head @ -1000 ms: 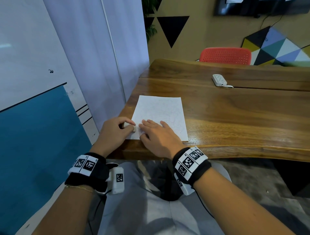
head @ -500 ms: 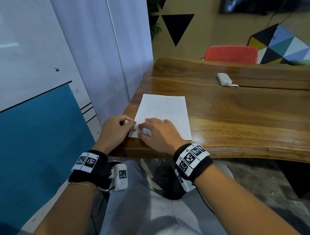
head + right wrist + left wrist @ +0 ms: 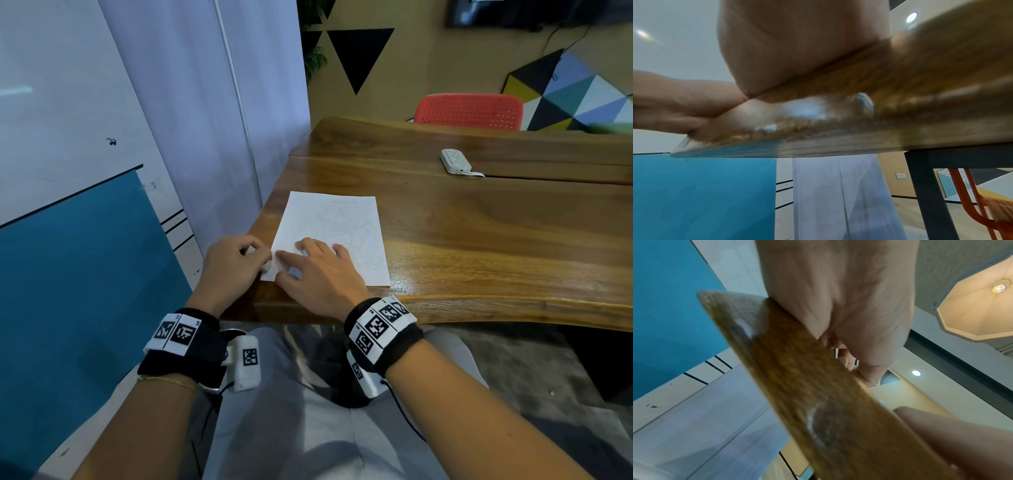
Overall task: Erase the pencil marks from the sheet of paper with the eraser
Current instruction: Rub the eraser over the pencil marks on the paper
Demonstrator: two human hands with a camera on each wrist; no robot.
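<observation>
The sheet of paper (image 3: pixel 334 236) lies on the table (image 3: pixel 479 233) near my edge. My right hand (image 3: pixel 318 270) rests flat on its near part. At nine o'clock of it, just beside, my left hand (image 3: pixel 233 263) pinches the eraser (image 3: pixel 266 265) at the sheet's left edge. At two o'clock, well apart, lies a power strip (image 3: pixel 455 161); behind the table stands a chair (image 3: pixel 469 111).

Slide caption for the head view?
Left hand pinches eraser at paper corner; right hand flat on sheet.

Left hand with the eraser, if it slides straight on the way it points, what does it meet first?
Most likely the right hand pressing the paper; its thumb lies just past the eraser. The left hand looks almost touching; depth unclear.
</observation>
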